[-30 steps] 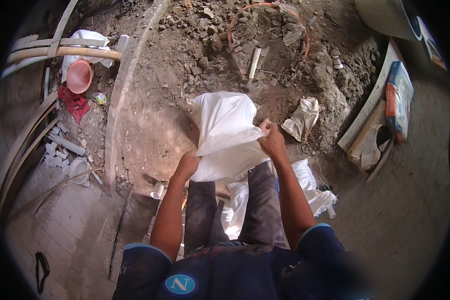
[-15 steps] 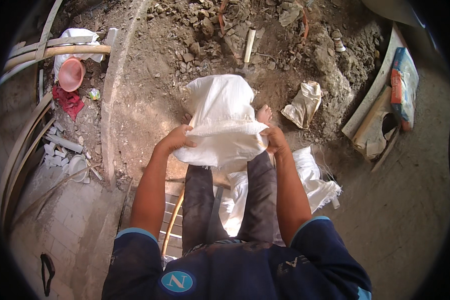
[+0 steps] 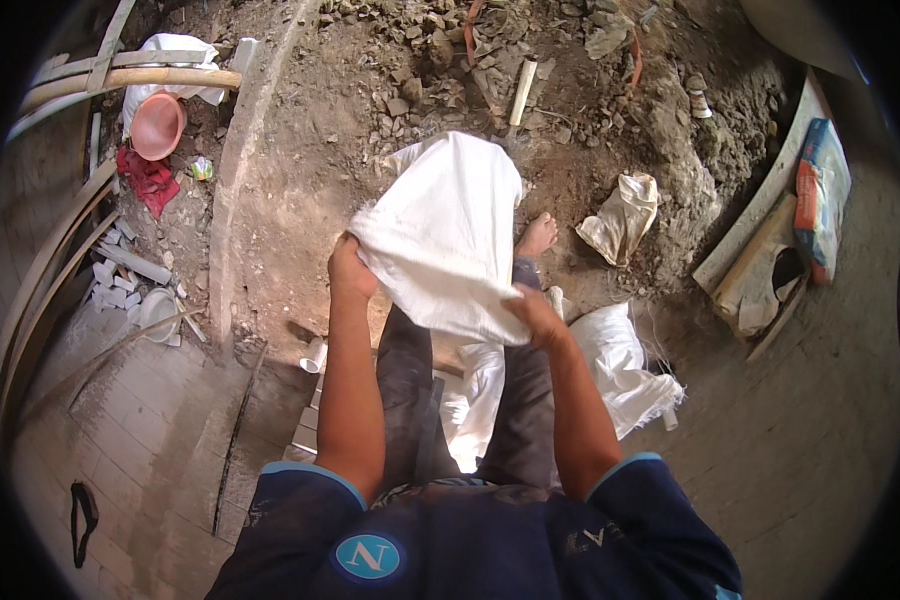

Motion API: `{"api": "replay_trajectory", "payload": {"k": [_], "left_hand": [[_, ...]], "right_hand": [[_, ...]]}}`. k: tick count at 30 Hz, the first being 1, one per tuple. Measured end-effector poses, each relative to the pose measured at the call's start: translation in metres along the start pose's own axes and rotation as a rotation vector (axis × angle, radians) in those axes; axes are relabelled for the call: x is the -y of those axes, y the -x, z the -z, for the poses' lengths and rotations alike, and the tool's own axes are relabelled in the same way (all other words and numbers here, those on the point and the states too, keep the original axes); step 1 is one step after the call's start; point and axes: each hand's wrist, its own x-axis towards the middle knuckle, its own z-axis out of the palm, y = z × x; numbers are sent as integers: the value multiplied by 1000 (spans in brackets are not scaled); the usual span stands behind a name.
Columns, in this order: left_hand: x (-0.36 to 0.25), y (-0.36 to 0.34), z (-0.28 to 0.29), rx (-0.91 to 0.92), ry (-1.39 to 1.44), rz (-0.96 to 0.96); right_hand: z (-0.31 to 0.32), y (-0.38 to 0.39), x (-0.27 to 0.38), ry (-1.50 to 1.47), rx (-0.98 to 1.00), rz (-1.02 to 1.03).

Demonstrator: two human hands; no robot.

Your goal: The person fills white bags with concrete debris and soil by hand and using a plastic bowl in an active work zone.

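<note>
A white woven sack [image 3: 448, 232] hangs in front of me, its far end draped down toward the dirt. My left hand [image 3: 348, 268] grips its near left edge and my right hand [image 3: 534, 316] grips its near right corner, holding that edge stretched between them. My legs in dark trousers and one bare foot [image 3: 538, 236] show under the sack. More white sacks [image 3: 610, 362] lie crumpled on the ground beside my right leg.
Loose dirt and stones [image 3: 440, 50] fill the ground ahead. A crumpled beige bag [image 3: 622, 216] lies to the right. An orange bowl [image 3: 157, 125], red cloth [image 3: 150, 178] and curved poles [image 3: 120, 78] are at left; boards and a blue-orange bag [image 3: 820, 195] at right.
My view has moved back and down a little. Both hands have lifted the sack's near edge and spread it wider, the left hand moving out to the left.
</note>
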Motion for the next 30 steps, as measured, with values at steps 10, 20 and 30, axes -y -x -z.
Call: {"api": "replay_trajectory", "payload": {"k": [10, 20, 30], "left_hand": [[58, 78, 95, -38, -225, 195], [51, 52, 117, -354, -718, 115], [53, 22, 88, -433, -1204, -54]], "right_hand": [[72, -37, -56, 1148, 213, 379], [-82, -3, -5, 1106, 225, 149], [-31, -68, 15, 1337, -82, 198]]}}
